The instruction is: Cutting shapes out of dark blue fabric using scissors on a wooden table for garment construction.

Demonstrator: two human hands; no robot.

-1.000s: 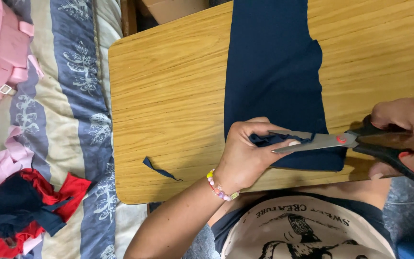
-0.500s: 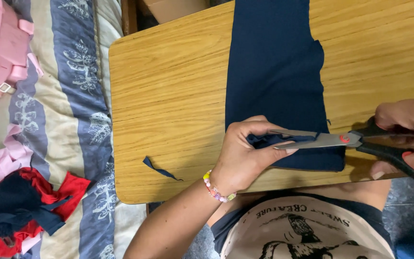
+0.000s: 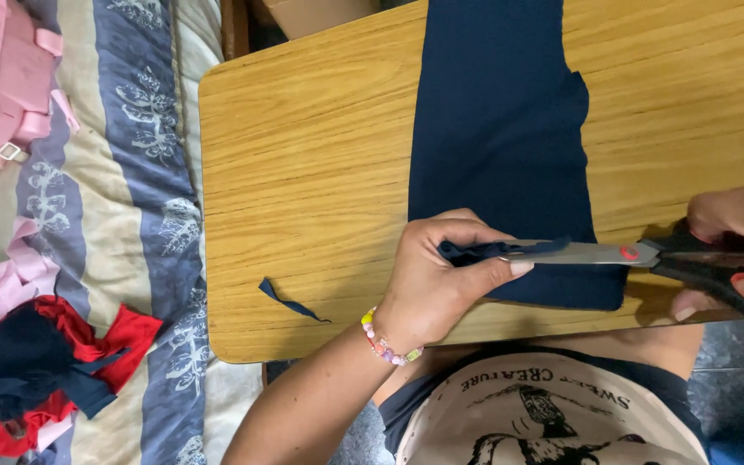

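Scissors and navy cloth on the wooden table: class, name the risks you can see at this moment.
1. The left hand pinches the navy cloth right at the tips of the scissors, so a thumb or finger could be nicked.
2. The cloth is bunched at the blades, so the cut may wander or snag.
3. The right hand works at the edge of the wooden table, where the cloth has little support.

Your scissors [image 3: 587, 252] have slid a little further left into the navy fabric [image 3: 501, 129], the blade tips now closer to your left hand [image 3: 441, 284]. Your right hand [image 3: 738, 250] has followed leftward on the handles. The pinched fabric edge has bunched slightly more under your fingers.
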